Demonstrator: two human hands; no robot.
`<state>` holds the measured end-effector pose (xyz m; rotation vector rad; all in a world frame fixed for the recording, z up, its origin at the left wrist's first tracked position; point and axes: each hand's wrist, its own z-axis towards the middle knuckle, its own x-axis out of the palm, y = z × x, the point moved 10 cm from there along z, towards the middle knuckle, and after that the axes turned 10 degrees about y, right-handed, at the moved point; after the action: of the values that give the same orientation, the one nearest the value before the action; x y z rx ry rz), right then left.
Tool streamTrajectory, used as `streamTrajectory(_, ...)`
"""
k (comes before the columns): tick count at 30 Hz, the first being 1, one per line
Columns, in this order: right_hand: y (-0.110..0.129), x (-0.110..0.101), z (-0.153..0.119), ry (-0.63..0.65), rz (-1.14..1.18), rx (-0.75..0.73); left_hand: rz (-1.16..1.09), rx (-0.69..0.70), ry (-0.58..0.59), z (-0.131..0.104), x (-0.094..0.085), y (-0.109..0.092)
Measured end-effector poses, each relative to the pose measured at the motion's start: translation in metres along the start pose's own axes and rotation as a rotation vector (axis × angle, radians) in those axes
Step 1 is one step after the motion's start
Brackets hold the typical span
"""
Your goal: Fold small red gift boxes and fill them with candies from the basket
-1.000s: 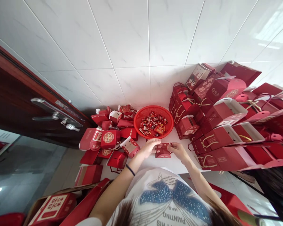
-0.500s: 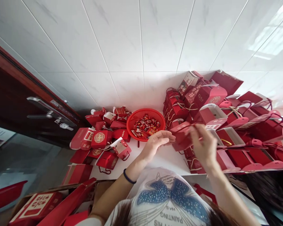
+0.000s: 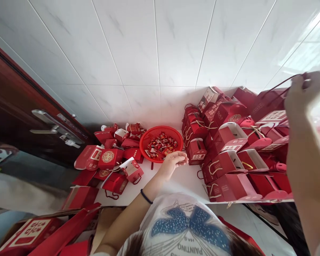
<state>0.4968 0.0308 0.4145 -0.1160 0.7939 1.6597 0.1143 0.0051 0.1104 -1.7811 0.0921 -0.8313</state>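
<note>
My right hand is raised at the far right, its fingers closed on the cord handle of a dark red box that hangs over the stacked boxes. Over the white table, my left hand is held palm inward with fingers slightly bent and nothing visible in it. Just beyond it is a red round basket with small wrapped sweets. A small closed red box stands to the right of my left hand.
Many open red boxes fill the table's right side. More small red boxes lie at the left. A tiled wall rises behind. The door is at the left. Part of a person shows at the left edge.
My right hand has moved from the middle to the far upper right with a red box. My left hand stays near the basket, no longer at a box. Part of a person has appeared at the left.
</note>
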Motion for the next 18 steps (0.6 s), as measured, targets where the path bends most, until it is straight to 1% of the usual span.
streamTrajectory(2,-0.014,0.022,-0.002,0.050,-0.108,0.194,0.016,0.009,-0.001,0.007,0.001,-0.001)
streamTrajectory(3,-0.021,0.032,-0.005,0.078,-0.142,0.267,0.028,0.016,0.003,0.012,0.002,-0.003)
streamTrajectory(4,-0.026,0.041,-0.008,0.101,-0.152,0.298,0.044,0.021,0.010,0.018,0.004,-0.005)
streamTrajectory(7,-0.039,0.056,-0.011,0.097,-0.113,0.311,0.109,0.035,0.043,0.043,0.013,-0.016)
streamTrajectory(10,-0.048,0.066,-0.009,0.087,-0.066,0.300,0.184,0.043,0.064,0.079,0.026,-0.028)
streamTrajectory(12,-0.052,0.074,-0.009,0.120,-0.077,0.319,0.223,0.049,0.065,0.105,0.037,-0.036)
streamTrajectory(15,-0.053,0.086,-0.015,0.177,-0.088,0.342,0.290,0.024,0.060,0.144,0.058,-0.043)
streamTrajectory(18,-0.051,0.096,-0.024,0.241,-0.080,0.326,0.373,0.018,0.047,0.174,0.079,-0.049)
